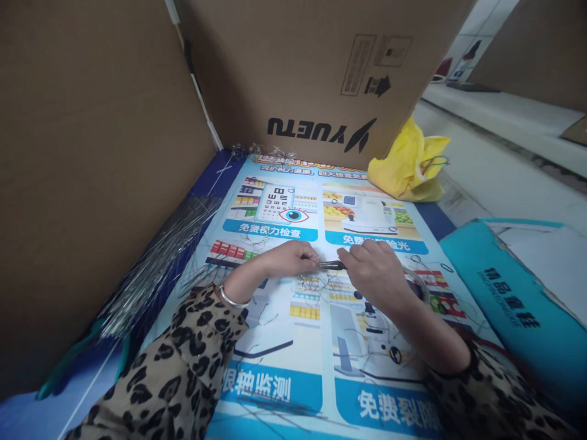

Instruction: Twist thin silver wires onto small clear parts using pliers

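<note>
My right hand (373, 269) is closed around the handle end of dark slim pliers (331, 265) near the middle of the view. The tips of the pliers point left and meet the fingertips of my left hand (293, 258), which are pinched together; what they hold is too small to make out. Thin wire pieces (316, 282) lie just below both hands on a printed poster sheet (306, 366). To the left rests a bundle of long thin silvery wires (156, 269).
Cardboard walls (293, 73) stand behind and at the left. A yellow bag (408, 165) sits at the back right, with a torn turquoise box (527, 287) at the right. Small wire pieces (275, 153) lie along the back edge. Something green (68, 360) lies at lower left.
</note>
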The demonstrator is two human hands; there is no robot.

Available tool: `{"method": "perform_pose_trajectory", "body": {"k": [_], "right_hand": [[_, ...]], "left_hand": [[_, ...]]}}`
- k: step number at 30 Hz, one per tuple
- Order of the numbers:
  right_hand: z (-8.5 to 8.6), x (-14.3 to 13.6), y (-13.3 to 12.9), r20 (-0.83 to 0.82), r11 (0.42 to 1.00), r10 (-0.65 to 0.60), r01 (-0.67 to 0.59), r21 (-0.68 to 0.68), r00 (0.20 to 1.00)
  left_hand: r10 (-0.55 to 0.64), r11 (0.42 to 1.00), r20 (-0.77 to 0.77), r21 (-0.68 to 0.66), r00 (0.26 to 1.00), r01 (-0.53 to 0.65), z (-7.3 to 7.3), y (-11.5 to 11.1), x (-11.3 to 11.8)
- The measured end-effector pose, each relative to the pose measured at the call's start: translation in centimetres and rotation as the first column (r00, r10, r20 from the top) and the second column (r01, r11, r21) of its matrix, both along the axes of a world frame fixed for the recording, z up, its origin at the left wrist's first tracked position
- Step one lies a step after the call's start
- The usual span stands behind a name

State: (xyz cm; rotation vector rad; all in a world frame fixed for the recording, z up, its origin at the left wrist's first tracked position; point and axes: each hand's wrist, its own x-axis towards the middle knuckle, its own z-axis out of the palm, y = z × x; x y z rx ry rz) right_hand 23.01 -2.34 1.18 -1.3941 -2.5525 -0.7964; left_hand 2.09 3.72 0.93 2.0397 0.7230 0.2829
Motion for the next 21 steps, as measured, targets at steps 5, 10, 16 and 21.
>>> {"method": "perform_pose_trajectory", "body": {"k": [5,10,16,21], "right_hand": [[0.6,-0.4,-0.4,0.031,0.999,-0.008,0.007,0.041,0.999],[0.6,-1.0,-0.8,0.049,0.996,-0.037,0.033,0.079,0.998],[0.3,-1.3,-0.9,0.045,0.991,-0.103,0.099,0.09,0.994],[0.0,-1.3,-0.9,0.032,0.992,-0.113,0.111,0.065,0.993]], "left_hand": [[0.053,0.999,-0.018,0.01,0.998,-0.053,-0.1,-0.1,0.2],[0.104,0.995,-0.025,0.016,0.994,-0.103,-0.1,-0.2,0.4],[0.094,0.996,-0.006,0.0,0.996,-0.094,-0.1,-0.2,0.3],[0.09,0.995,-0.015,0.043,0.996,-0.089,-0.2,-0.2,0.4]]}}
